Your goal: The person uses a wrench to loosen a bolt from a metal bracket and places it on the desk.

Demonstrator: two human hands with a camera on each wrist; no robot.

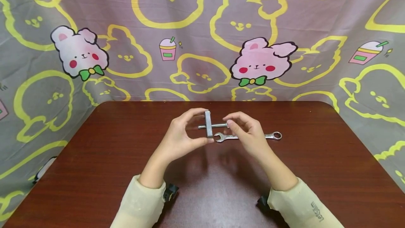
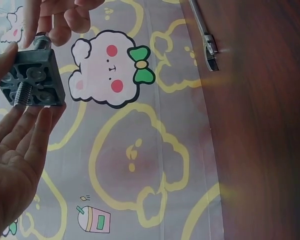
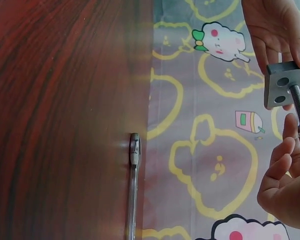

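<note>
My left hand grips a square grey block by its edges, thumb on one side and fingers on the opposite one. Through the middle of the block runs a threaded bolt, its end sticking out on the left. My right hand pinches the bolt at its head end. Round holes surround the bolt on the block's flat face in the right wrist view. From the left wrist view, the block's other face shows recesses and the protruding thread.
A combination wrench lies on the dark wooden table behind and partly hidden by my right hand. A patterned curtain hangs along the table's back and sides.
</note>
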